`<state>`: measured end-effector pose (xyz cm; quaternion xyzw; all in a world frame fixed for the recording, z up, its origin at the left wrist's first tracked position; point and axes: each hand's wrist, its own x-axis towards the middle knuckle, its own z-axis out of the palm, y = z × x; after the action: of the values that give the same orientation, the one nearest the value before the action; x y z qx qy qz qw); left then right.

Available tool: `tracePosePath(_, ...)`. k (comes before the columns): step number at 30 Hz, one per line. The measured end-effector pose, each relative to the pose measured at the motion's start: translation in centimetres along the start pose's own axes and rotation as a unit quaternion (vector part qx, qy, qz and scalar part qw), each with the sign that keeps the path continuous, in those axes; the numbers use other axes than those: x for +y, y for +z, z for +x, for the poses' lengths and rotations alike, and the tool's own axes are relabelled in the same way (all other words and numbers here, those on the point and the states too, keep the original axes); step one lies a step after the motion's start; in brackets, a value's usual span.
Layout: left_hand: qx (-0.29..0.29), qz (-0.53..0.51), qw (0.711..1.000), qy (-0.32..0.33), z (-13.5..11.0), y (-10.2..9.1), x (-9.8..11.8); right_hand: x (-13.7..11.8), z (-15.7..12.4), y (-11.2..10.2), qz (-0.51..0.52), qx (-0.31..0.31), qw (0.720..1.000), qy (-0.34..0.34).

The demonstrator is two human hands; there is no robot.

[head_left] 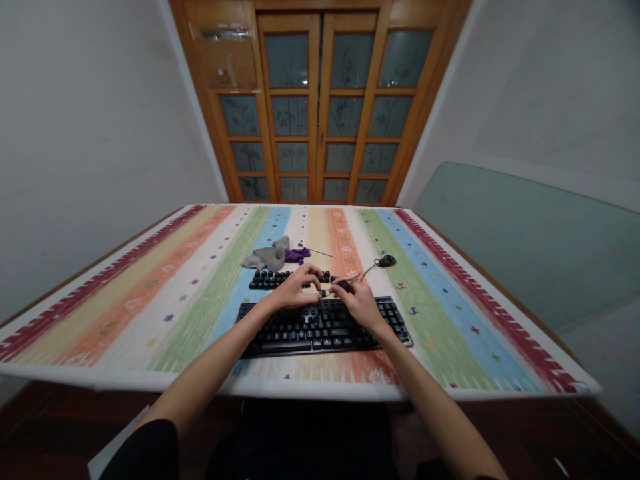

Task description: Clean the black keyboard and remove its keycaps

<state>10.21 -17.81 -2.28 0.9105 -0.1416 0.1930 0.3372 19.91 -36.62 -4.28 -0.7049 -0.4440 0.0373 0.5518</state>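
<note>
A black keyboard (320, 330) lies near the table's front edge, with a few gaps among its keys. Above its back edge, my left hand (296, 291) pinches a small black keycap (323, 293) between thumb and fingertips. Close beside it on the right, my right hand (361, 301) is closed on a small black-handled tool (344, 285) with thin wire-like ends; its exact kind is too small to make out. Behind the keyboard, loose black keycaps (267, 280) lie in rows, partly hidden by my left hand.
A grey cloth (267, 257) and a purple cloth (297, 255) lie behind the loose keycaps, with a thin rod (323, 253) next to them. A bundled dark cable (386, 261) rests to the right. Striped cloth covers the table (200, 293); wooden doors (320, 107) stand beyond.
</note>
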Motion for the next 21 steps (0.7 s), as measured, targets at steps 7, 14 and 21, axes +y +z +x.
tracePosePath(7,0.019,-0.053,0.998,-0.033,-0.12,0.07,0.08,0.54,0.06,0.18,0.119,0.002,0.992,0.05)
tracePosePath(14,0.037,-0.051,0.998,-0.024,-0.05,-0.05,0.41,0.47,0.28,0.05,0.17,-0.007,0.983,0.067)
tracePosePath(21,0.05,0.047,0.996,0.048,-0.04,-0.05,0.13,0.26,0.23,0.03,0.097,0.001,0.995,0.038)
